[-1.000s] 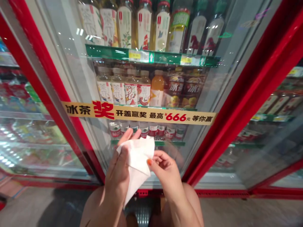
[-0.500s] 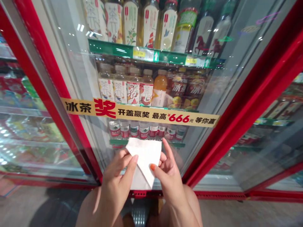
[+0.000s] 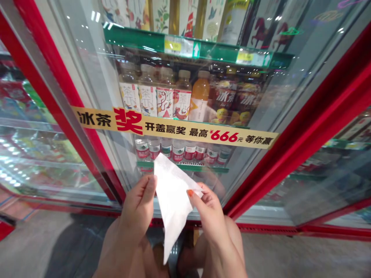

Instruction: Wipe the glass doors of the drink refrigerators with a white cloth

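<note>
Seven bottles (image 3: pixel 165 102) stand on the shelf above a yellow banner (image 3: pixel 174 129) on the glass door of a red-framed fridge (image 3: pixel 292 148). In front, one folded white tissue (image 3: pixel 173 204) hangs point down between two hands. The left hand (image 3: pixel 136 208) pinches its left edge closed; the right hand (image 3: pixel 208 220) pinches its right corner between thumb and forefinger.
</note>
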A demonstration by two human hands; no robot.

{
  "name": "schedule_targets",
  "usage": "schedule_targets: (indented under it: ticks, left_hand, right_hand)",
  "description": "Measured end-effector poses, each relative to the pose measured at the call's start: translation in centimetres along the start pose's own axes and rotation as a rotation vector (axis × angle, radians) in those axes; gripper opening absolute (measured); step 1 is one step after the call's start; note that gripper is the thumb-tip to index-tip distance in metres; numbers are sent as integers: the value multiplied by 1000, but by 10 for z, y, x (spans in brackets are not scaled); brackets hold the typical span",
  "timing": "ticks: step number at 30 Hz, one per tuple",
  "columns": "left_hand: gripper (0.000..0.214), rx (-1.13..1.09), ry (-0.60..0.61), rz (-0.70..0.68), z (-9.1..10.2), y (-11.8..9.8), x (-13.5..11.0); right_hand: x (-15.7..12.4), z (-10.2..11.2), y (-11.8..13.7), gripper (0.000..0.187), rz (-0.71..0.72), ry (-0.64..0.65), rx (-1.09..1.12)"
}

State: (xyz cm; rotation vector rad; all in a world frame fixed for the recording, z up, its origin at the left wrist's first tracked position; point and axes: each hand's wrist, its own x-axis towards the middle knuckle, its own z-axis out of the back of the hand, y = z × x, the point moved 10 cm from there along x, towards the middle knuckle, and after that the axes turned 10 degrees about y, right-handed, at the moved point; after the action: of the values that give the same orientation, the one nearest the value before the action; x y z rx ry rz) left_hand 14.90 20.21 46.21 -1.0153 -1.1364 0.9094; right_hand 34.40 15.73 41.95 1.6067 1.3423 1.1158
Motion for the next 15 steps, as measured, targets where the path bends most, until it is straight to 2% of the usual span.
schedule_targets:
  ticks: [2,4,6,9,12,15]
  left_hand:
    - [52,-152,118,46,-17,13,-1]
    - [61,-251,205,130,-30,26,-3]
    - [55,-300,218,187,-31,31,-3]
    - [45,-450,173,218,-21,27,0]
    - [70,-652,200,323,-23,28,-3]
    - [94,-515,285,339,-24,30,-8]
  right_hand:
    - [-1,6,-5,51,-6,-30,6]
    - [-3,8,-5,47,-13,-20,3]
    - [-4,7,4,38,17,35,-65]
    - [-5,5,37,19,169,105,-295]
    - [-6,-1,69,23,325,154,-522]
    - [-3,-12,82,22,365,238,-599]
